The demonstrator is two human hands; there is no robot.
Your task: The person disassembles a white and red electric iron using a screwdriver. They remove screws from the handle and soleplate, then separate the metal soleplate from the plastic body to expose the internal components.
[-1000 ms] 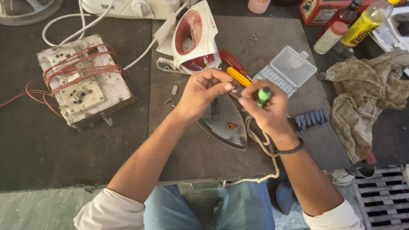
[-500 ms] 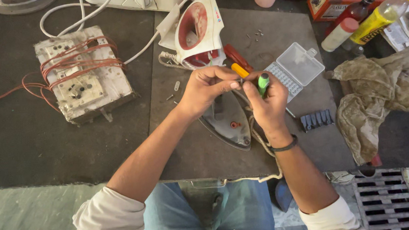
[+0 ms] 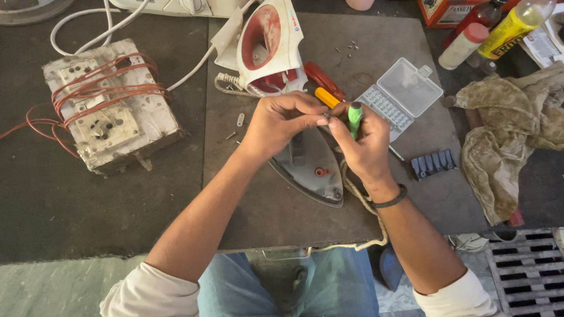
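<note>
The right hand clenches a green-handled screwdriver, its long axis pointing down toward the grey iron soleplate just below the grip, the left hand pinching its tip

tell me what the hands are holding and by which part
The right hand grips a green-handled screwdriver by its handle. The left hand pinches its fingertips at the tip; what they hold cannot be told.

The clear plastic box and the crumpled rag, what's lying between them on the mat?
In the head view, a dark grey strip of bits lies between the clear plastic box and the rag.
</note>
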